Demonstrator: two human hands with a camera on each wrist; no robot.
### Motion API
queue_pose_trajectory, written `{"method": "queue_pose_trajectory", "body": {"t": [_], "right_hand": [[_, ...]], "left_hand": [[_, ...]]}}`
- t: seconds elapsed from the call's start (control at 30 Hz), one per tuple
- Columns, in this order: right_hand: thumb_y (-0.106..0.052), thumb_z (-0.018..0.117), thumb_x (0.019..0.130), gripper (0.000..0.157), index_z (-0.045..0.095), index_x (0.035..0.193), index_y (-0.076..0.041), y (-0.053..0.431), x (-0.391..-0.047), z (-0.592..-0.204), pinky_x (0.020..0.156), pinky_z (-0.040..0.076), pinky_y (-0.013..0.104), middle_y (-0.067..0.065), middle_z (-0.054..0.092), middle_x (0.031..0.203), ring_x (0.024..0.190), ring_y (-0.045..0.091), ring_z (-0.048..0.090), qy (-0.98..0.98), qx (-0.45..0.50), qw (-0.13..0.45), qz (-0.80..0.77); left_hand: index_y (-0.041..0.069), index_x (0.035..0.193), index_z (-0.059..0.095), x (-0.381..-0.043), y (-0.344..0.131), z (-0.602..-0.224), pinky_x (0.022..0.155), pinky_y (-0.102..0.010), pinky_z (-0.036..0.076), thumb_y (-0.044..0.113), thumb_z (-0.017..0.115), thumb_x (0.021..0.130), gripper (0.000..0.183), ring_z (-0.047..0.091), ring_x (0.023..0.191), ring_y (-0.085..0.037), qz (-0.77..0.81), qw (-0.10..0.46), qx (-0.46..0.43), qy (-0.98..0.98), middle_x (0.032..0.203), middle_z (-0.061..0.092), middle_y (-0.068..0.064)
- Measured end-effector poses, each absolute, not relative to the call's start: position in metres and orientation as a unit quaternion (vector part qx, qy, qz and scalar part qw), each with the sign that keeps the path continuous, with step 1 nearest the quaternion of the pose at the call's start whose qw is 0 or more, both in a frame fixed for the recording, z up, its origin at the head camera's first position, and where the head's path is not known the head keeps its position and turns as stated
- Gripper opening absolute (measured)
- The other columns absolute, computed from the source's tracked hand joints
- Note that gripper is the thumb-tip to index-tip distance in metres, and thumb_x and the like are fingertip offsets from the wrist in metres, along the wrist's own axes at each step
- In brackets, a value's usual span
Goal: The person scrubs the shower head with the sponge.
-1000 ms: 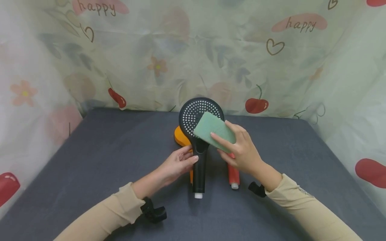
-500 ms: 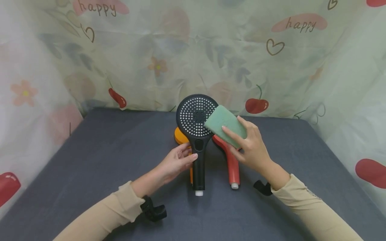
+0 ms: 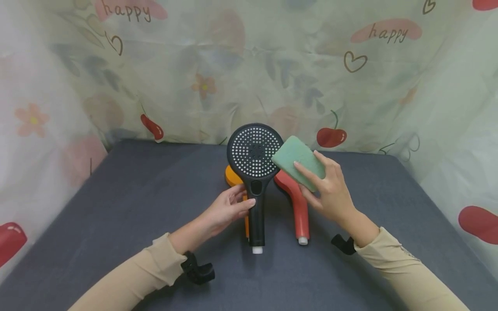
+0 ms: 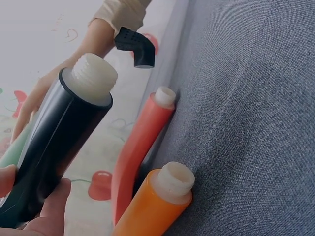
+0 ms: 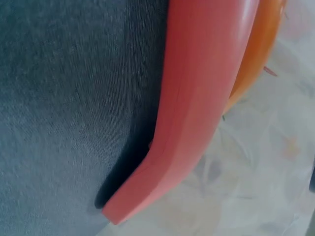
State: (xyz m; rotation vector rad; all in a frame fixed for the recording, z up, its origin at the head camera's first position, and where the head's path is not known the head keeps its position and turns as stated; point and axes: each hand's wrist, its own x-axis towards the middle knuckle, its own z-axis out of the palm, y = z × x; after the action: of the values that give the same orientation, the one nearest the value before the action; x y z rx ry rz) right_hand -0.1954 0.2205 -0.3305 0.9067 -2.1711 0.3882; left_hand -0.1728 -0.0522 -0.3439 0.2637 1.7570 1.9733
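A black shower head (image 3: 254, 151) is held up by its handle in my left hand (image 3: 225, 211), thumb in front and fingers behind. Its round, white-dotted face is turned toward me. In the left wrist view the white threaded end (image 4: 94, 76) of that handle is near the camera. My right hand (image 3: 328, 185) grips a green sponge (image 3: 299, 160), whose left corner is at the right rim of the shower head's face; whether they touch I cannot tell. Behind the black one lie a red shower head (image 3: 299, 211) and an orange shower head (image 3: 233, 176).
A dark grey cloth covers the table (image 3: 155, 194). Patterned curtains (image 3: 175, 65) hang at the back and both sides. Black wrist mounts (image 3: 198, 270) sit below each forearm.
My right hand has moved the sponge rightward off the face of the black shower head, uncovering the dotted face and the red shower head. My left hand has barely shifted.
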Motion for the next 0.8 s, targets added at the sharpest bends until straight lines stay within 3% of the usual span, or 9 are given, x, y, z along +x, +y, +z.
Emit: {"method": "queue_pose_trajectory", "body": {"t": [0.47, 0.6, 0.8], "right_hand": [[-0.044, 0.039, 0.096, 0.044, 0.058, 0.125, -0.018, 0.205, -0.181, -0.339, 0.088, 0.038, 0.055, 0.029, 0.04, 0.134, 0.118, 0.041, 0.04, -0.838, 0.398, 0.323, 0.187], [-0.045, 0.037, 0.096, 0.044, 0.057, 0.126, -0.022, 0.201, -0.176, -0.341, 0.086, 0.042, 0.054, 0.028, 0.04, 0.134, 0.121, 0.038, 0.038, -0.837, 0.415, 0.315, 0.165], [-0.041, 0.04, 0.095, 0.039, 0.059, 0.124, -0.023, 0.197, -0.173, -0.346, 0.085, 0.044, 0.051, 0.026, 0.042, 0.133, 0.119, 0.035, 0.041, -0.82, 0.453, 0.316, 0.149]], "left_hand": [[0.013, 0.149, 0.014, -0.176, -0.052, -0.344, 0.107, -0.048, 0.037, 0.013, 0.056, 0.093, 0.069, 0.045, 0.124, -0.024, 0.707, 0.24, 0.128, 0.653, 0.145, 0.034, -0.014], [0.015, 0.149, 0.012, -0.177, -0.053, -0.345, 0.108, -0.049, 0.035, 0.013, 0.057, 0.092, 0.073, 0.052, 0.116, -0.02, 0.707, 0.239, 0.126, 0.653, 0.148, 0.031, -0.014], [0.02, 0.15, -0.003, -0.177, -0.055, -0.348, 0.109, -0.05, 0.033, 0.006, 0.056, 0.089, 0.085, 0.057, 0.111, -0.018, 0.719, 0.234, 0.158, 0.635, 0.158, 0.011, -0.006]]}}
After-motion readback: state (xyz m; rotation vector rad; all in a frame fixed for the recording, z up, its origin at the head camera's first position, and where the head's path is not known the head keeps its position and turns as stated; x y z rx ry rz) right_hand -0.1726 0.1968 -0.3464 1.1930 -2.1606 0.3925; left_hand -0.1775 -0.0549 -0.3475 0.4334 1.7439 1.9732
